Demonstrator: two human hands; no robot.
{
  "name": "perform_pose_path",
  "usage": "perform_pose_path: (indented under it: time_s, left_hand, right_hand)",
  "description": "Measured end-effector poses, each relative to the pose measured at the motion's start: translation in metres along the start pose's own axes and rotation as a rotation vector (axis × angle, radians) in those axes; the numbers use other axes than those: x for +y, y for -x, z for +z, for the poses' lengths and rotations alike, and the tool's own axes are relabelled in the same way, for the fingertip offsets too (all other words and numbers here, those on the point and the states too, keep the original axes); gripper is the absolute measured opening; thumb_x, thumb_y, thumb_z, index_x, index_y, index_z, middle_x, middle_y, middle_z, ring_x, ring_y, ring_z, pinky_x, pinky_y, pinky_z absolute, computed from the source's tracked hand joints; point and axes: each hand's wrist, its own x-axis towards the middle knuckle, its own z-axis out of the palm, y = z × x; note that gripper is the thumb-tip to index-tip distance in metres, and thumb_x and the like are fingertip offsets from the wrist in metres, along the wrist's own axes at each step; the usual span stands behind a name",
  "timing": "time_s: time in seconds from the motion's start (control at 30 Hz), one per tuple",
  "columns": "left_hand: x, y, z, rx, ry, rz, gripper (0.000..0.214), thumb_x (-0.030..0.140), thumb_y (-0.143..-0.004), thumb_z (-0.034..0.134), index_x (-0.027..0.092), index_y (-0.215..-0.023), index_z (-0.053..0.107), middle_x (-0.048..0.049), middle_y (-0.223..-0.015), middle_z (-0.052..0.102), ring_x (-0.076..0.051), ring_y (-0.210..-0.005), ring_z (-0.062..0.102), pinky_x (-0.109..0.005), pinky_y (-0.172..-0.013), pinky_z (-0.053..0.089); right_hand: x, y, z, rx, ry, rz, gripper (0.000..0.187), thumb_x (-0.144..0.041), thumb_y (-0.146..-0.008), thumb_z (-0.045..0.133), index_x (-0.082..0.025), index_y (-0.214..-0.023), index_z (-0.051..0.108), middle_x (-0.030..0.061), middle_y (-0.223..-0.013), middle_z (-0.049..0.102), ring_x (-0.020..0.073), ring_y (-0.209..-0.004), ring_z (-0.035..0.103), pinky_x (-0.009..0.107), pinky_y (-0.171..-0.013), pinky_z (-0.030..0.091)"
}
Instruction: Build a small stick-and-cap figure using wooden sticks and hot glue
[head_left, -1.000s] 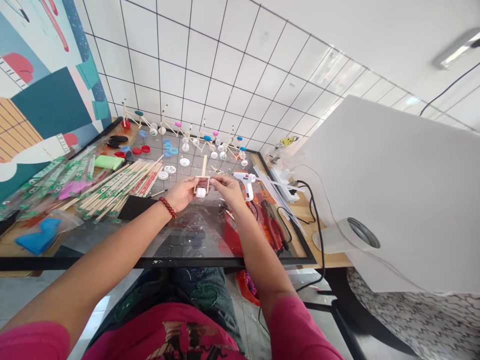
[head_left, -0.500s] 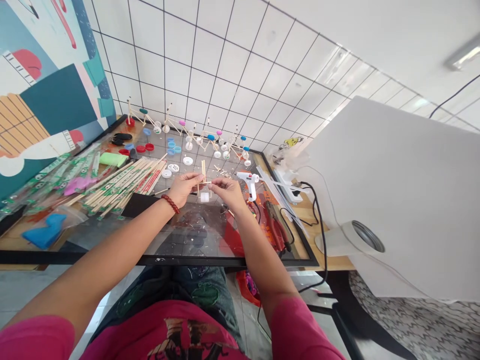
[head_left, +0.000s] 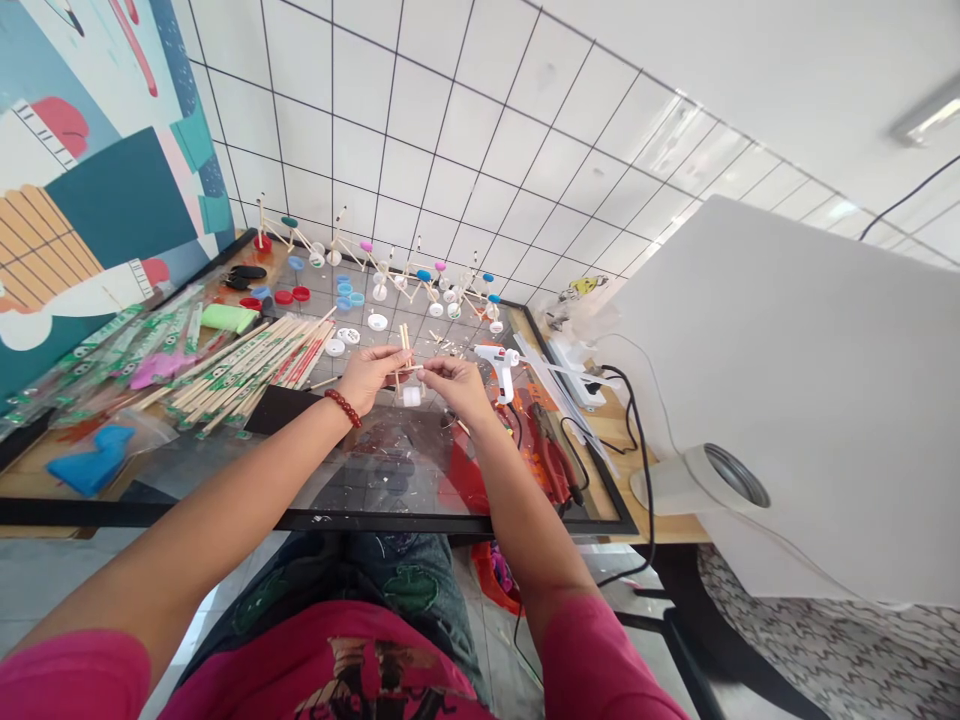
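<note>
Between my two hands is a small frame of wooden sticks (head_left: pixel 406 343), with two sticks pointing up and away from me. My left hand (head_left: pixel 369 379) is closed on its left side, fingers and thumb pinching the sticks. My right hand (head_left: pixel 455 386) pinches the right end of a short crosswise stick (head_left: pixel 412 369) of that frame. A white round cap (head_left: pixel 412 397) shows just below the frame, between thin stick legs; whether it is fixed to them I cannot tell. Right of my right hand lies a white glue gun (head_left: pixel 500 370).
Paper-wrapped chopsticks (head_left: pixel 247 375) lie in a pile at left. Finished stick-and-cap figures (head_left: pixel 420 280) stand along the back. White caps (head_left: pixel 348 336), blue caps (head_left: pixel 345 290) and red-handled pliers (head_left: pixel 553 455) rest on the glass tabletop (head_left: pixel 360 480). A black cable (head_left: pixel 645 430) runs at right.
The upright sticks of the frame tilt slightly more to the left. Both hands keep nearly the same hold, and the view has shifted very slightly.
</note>
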Motion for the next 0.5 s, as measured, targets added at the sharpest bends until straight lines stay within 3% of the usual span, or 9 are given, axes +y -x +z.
perform_pose_path:
  time_s: [0.2,0.5]
  left_hand:
    - [-0.0007,-0.0016,-0.0019,0.007,0.023,-0.040,0.037,0.035,-0.056,0.103,0.015,-0.075,0.079,-0.0062,-0.074,0.075,-0.019,-0.070,0.070,-0.036,-0.073,0.060]
    - [-0.0074,-0.0051,-0.0062,-0.068,-0.109,-0.043,0.036,0.040,-0.059,0.103,0.016,-0.076,0.083,-0.0099,-0.077,0.078,-0.024,-0.077,0.071,-0.039,-0.077,0.057]
  right_hand:
    - [0.0022,-0.0011,0.0000,0.000,-0.008,0.017,0.046,-0.060,-0.061,0.092,-0.020,-0.079,0.079,0.0035,-0.073,0.073,0.0164,-0.067,0.060,0.031,-0.065,0.049]
    - [0.0024,-0.0013,-0.0011,0.002,-0.001,0.012,0.045,-0.057,-0.061,0.094,-0.018,-0.080,0.081,0.0038,-0.074,0.076,0.0159,-0.068,0.062,0.030,-0.066,0.050]
